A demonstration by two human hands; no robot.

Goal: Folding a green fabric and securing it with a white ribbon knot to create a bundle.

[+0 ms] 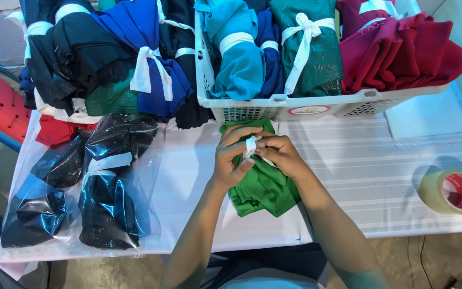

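Both hands meet over the green cloth (260, 184) lying on the table (348, 176) just before the white basket (252, 107), left hand (231, 160) and right hand (279, 155) pinching its white tie (251, 146), apparently to bind the bundle

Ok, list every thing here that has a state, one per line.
Green cloth: folded, on the table, white strip not fully tied.
Left hand: gripping the cloth and strip.
Right hand: pinching the strip.
White basket: full of tied cloth bundles.
Tape roll: lying flat.
Clear bags: filled with dark cloth.
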